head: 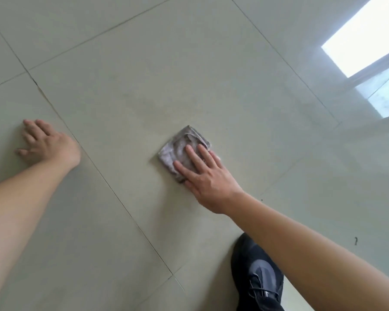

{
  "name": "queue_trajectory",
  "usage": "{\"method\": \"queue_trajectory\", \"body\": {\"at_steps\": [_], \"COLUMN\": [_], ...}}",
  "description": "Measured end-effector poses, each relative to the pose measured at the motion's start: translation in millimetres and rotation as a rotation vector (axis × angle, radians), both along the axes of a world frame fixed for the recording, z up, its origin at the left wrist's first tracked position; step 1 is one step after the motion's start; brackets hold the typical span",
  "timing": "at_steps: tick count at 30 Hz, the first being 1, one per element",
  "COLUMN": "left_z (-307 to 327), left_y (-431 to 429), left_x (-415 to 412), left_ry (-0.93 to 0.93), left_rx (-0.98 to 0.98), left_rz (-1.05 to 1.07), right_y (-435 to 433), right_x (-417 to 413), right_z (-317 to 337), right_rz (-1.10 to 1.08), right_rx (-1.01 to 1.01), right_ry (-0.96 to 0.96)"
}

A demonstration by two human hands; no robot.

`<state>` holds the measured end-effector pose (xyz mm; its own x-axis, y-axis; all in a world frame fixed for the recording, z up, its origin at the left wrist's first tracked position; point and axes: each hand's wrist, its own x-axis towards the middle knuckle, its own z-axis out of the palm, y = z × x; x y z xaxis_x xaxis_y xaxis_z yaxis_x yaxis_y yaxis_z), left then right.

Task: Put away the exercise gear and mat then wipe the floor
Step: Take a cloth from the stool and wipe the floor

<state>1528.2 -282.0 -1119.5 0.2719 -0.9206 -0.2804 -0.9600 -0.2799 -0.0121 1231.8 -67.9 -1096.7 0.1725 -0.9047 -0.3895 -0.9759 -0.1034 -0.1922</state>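
Both hands lie flat, fingers spread: right hand pressing the grey cloth, left hand on bare floor.

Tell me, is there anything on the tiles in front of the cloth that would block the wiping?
Nothing visible does. The right hand lies flat on the cloth, and the floor ahead is bare. The left hand rests well aside.

1. The right hand lies flat, fingers spread, on a folded grey cloth on the tiled floor.
2. The left hand is braced flat on the floor, well apart.
3. A black shoe stands below.
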Motion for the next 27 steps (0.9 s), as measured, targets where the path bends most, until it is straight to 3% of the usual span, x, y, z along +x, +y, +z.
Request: {"method": "queue_trajectory", "body": {"at_steps": [3, 6, 9, 13, 20, 24, 27], "left_z": [12.4, 20.6, 23.1, 18.4, 9.7, 9.1, 8.6], "left_y": [11.0, 34.9, 65.5, 83.6, 86.4, 86.4, 84.3], "left_x": [-39.9, -101.9, -156.4, -185.0, -175.1, -176.9, -174.5], "left_ry": [0.047, 0.196, 0.284, 0.171, 0.019, -0.001, -0.010], "left_rx": [-0.054, -0.105, -0.028, 0.140, 0.105, 0.109, 0.124], "left_rz": [-0.043, -0.241, -0.411, -0.530, -0.629, -0.628, -0.626], "right_y": [12.5, 17.5, 21.2, 31.5, -21.2, -89.5, -93.3], "right_x": [-18.3, -46.8, -71.2, -85.9, -84.9, -144.2, -192.0], "right_z": [14.1, 29.7, 41.3, 39.2, 0.1, 0.9, 3.9], "right_rz": [0.139, 0.281, 0.350, 0.336, 0.023, -0.289, -0.465], "right_rx": [0.070, 0.188, 0.293, 0.235, -0.028, -0.037, 0.047], "right_ry": [0.057, 0.175, 0.238, 0.216, -0.065, -0.066, 0.024]}}
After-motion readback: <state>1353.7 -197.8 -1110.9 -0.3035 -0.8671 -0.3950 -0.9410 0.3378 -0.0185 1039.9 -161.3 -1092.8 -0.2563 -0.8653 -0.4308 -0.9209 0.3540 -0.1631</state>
